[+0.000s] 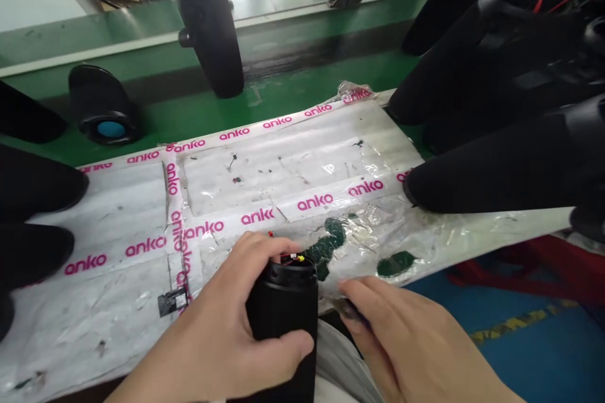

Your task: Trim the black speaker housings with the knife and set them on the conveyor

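Note:
My left hand (222, 327) wraps around a black cylindrical speaker body (283, 311) held upright at the near edge of the bench, thumb across its front. Red wires and a small yellow connector (295, 258) show at its open top. My right hand (406, 346) rests just right of the cylinder with its fingertips pinching a small dark part (347, 309) that I cannot make out clearly.
The bench is covered by white sheeting with pink "anko" tape (312, 203). Black speaker bodies are stacked at the right (501, 163) and along the left edge (33, 182). Two more (210, 31) (101, 106) sit on the green conveyor (283, 94) behind.

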